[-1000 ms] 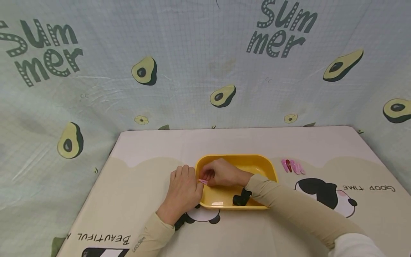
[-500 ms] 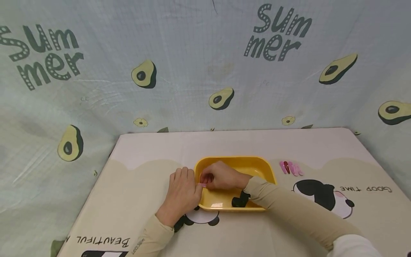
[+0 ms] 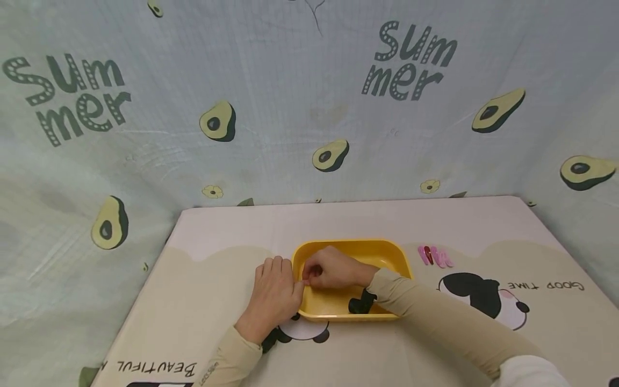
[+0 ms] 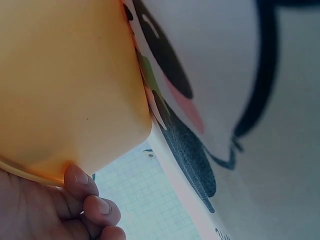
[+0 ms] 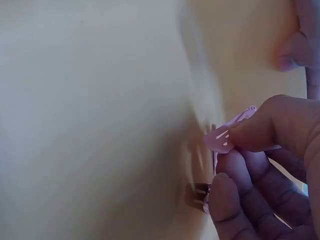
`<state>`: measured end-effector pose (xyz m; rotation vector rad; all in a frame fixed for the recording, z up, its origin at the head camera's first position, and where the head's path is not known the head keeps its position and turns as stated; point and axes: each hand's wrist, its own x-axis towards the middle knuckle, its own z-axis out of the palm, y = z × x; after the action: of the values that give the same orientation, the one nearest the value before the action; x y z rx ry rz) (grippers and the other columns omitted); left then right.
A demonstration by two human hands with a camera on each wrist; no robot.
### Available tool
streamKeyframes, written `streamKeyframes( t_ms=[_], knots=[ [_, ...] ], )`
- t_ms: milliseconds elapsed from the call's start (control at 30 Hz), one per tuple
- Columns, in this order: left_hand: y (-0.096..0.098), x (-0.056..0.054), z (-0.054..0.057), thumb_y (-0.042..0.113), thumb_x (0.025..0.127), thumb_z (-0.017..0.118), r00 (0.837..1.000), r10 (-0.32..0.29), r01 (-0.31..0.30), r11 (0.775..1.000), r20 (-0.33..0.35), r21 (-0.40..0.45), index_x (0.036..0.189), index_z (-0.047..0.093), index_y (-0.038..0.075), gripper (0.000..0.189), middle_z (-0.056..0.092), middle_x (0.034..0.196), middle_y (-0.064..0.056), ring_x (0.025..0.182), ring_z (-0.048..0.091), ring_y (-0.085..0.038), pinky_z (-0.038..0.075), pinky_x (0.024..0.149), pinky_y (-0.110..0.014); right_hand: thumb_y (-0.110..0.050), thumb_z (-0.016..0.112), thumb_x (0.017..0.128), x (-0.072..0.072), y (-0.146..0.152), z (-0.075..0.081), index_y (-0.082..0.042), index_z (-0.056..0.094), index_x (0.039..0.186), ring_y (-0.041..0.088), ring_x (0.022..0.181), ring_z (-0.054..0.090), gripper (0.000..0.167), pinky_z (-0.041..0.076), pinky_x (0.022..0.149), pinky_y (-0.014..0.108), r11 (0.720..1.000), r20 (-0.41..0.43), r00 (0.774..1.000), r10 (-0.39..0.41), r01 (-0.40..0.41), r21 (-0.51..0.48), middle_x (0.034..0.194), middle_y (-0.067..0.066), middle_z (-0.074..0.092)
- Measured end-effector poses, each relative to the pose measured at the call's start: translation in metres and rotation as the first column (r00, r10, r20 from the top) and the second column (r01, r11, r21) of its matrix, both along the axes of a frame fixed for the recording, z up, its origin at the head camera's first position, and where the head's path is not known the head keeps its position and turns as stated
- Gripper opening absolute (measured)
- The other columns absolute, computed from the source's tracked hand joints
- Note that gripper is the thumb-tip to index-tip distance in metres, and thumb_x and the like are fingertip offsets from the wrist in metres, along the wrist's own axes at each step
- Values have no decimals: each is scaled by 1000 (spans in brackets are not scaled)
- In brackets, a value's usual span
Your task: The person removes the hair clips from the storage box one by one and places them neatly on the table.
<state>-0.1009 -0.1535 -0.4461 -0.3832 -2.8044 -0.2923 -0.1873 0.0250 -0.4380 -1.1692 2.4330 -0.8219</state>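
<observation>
Two beige sleeves [image 3: 437, 314] nearest, the right one over the front right corner of the yellow plastic tray [image 3: 338, 317]. Beyond the left cuff [image 3: 244, 346], left hand [image 3: 273, 287] closed on the tray's left wall, thumb on the inner side, other fingers against the outer face. Inside the tray, close to that wall, right hand [image 3: 333, 267] with bent fingers, thumb and forefinger together in a pinch on one pink snap hair clip [image 5: 220, 140]. For handling it well, probably best to keep this pinch light and near the end of the clip, to turn only the wrist, and to steady the wall with the left hand against sliding. Wise also, most likely, to mind the black device [image 3: 361, 304] at the right cuff [image 3: 387, 287], low inside the tray and easy to knock. Hidden behind the thumb: part of the clip. Impossible to tell: touching the wall or just apart from it. Lower in the right wrist view, a small reddish toothed shape [image 5: 202, 192], perhaps another clip, perhaps a reflection. Farther, on the bench [image 3: 232, 226], right of the tray, a row of pink hair clips [image 3: 438, 257] with one dark red clip [image 3: 428, 255], too small for a sure count. Farthest, an avocado-print cloth [image 3: 271, 80], cut off at the top.
</observation>
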Motion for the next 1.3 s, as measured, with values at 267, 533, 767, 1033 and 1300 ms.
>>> streamKeyframes(
  t_ms=[267, 533, 767, 1033, 1300],
  knots=[
    [2, 1, 1, 20, 92, 59, 1000, 7, -7, 1000, -10, 0, 82, 51, 5, 20, 40, 76, -6, 76, 34, -22, 30, 75, -36, -14, 71, 91, -1, 6, 3, -14, 77, 91, 1, 67, 55, 6, 47, 64, 17, 998, 14, 999, -33, 33, -47, 77, -7, 65],
    [4, 2, 2, 20, 92, 58, 999, 24, -24, 1000, 41, 1, 84, 51, 5, 19, 40, 77, -6, 76, 35, -22, 30, 77, -37, -8, 68, 89, -1, 16, 7, -12, 77, 95, 3, 69, 59, 12, 52, 68, 18, 994, 57, 996, -62, 67, -83, 83, -3, 71],
    [5, 2, 3, 21, 93, 57, 998, 31, -31, 1000, 61, 0, 85, 52, 4, 19, 40, 78, -6, 78, 35, -23, 32, 78, -39, -12, 70, 91, -2, 20, 12, -13, 77, 92, 4, 70, 58, 7, 51, 67, 17, 992, 70, 994, -86, 92, -91, 80, -4, 70],
    [6, 1, 3, 21, 93, 57, 997, 40, -39, 999, 72, -8, 87, 52, 3, 20, 41, 79, -7, 79, 36, -24, 33, 79, -40, -8, 66, 90, -1, 27, 17, -11, 77, 95, 8, 75, 59, 12, 51, 71, 19, 990, 86, 990, -110, 117, -82, 80, -5, 69],
    [6, 3, 4, 21, 94, 58, 997, 37, -36, 999, 66, -10, 87, 52, 3, 20, 41, 79, -6, 78, 36, -24, 32, 78, -40, -9, 68, 91, -1, 38, 22, -9, 78, 99, 5, 78, 60, 13, 53, 72, 16, 986, 33, 990, -134, 136, -92, 87, -1, 73]
  ],
)
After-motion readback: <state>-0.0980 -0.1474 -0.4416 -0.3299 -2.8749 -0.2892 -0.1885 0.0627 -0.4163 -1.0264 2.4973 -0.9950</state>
